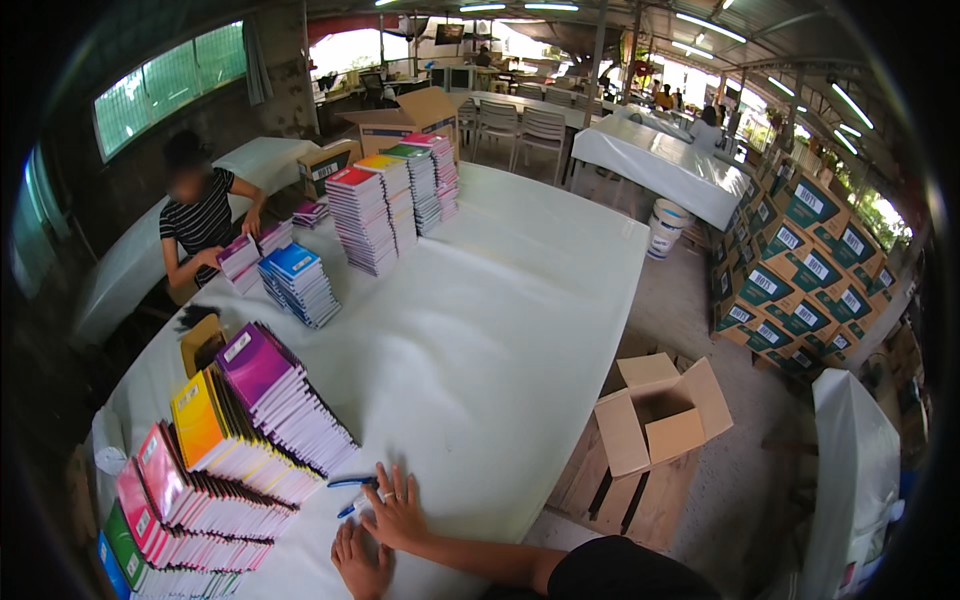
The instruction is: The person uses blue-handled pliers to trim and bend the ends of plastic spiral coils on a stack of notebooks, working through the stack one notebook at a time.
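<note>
My right hand [398, 510] lies on the white-covered table [500, 340], fingers spread. Just beside it, nearer the lower edge, my left hand [360, 562] rests with its fingers a little bent and apart, nothing visible in it. At my right fingertips are a dark blue pen-like tool [352, 482] and a blue-and-white pen [348, 509]; whether I touch them, I cannot tell. Left of my hands stand tall leaning stacks of notebooks: purple [255, 365], yellow [205, 415], pink-red [163, 465], another pink [140, 505], green [122, 540] and blue [112, 565].
Across the table a person [205, 215] handles purple notebooks [240, 258] beside a blue stack [295, 275]. More tall stacks [365, 215] stand near a carton [400, 125]. Right of the table, an open cardboard box [650, 430] sits on a pallet; sealed cartons [800, 265] are piled beyond.
</note>
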A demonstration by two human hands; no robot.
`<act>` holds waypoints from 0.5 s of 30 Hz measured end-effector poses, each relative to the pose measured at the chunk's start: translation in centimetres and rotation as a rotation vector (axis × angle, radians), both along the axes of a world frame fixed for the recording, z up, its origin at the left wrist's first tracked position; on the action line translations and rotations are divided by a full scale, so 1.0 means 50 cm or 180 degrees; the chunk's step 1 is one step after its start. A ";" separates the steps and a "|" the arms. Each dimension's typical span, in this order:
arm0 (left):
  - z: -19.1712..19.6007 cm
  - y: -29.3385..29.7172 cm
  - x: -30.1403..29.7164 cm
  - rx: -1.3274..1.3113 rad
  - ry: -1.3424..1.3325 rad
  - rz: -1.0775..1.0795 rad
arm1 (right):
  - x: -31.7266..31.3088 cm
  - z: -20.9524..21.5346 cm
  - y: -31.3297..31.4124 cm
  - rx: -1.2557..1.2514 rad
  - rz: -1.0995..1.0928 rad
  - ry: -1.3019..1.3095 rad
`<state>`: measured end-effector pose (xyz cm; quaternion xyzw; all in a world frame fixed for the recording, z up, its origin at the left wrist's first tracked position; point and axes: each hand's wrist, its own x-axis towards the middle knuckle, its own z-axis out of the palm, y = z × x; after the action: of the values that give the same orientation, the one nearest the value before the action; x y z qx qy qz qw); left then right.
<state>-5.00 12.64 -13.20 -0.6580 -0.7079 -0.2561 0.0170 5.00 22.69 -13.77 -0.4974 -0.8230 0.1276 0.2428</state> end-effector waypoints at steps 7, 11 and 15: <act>0.006 0.007 -0.004 0.0044 -0.0128 -0.0005 | 0.005 -0.008 0.007 0.0013 0.0316 -0.0038; 0.062 0.028 0.018 0.0058 -0.0921 0.0262 | 0.012 -0.024 0.008 0.0052 0.0708 0.0003; 0.063 0.035 0.028 0.0099 -0.0955 0.0447 | 0.028 -0.073 0.071 0.0001 0.1239 0.0158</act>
<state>-3.62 14.37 -10.07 -0.5609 -0.7427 -0.3605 -0.0608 6.39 26.23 -17.43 -0.3255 -0.8975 0.1843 0.2338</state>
